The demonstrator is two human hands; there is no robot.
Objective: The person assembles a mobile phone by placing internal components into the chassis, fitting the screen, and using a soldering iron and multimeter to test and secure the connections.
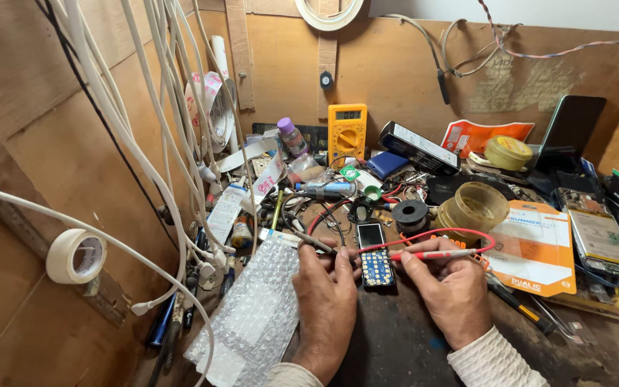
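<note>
Small keypad phone [375,254], screen dark, keypad of pale yellow keys, steadied by left hand [326,287] fingertips; right hand [447,283] pinches red multimeter probe [424,254] at its right edge

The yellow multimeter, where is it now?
In the head view, the yellow multimeter stands against the wooden back wall, centre, behind the small phone.

Both forearms cut off at near edge; probe [431,254] tip on keypad phone [376,256] too small to tell; left hand [326,297] hides phone's left side.
</note>
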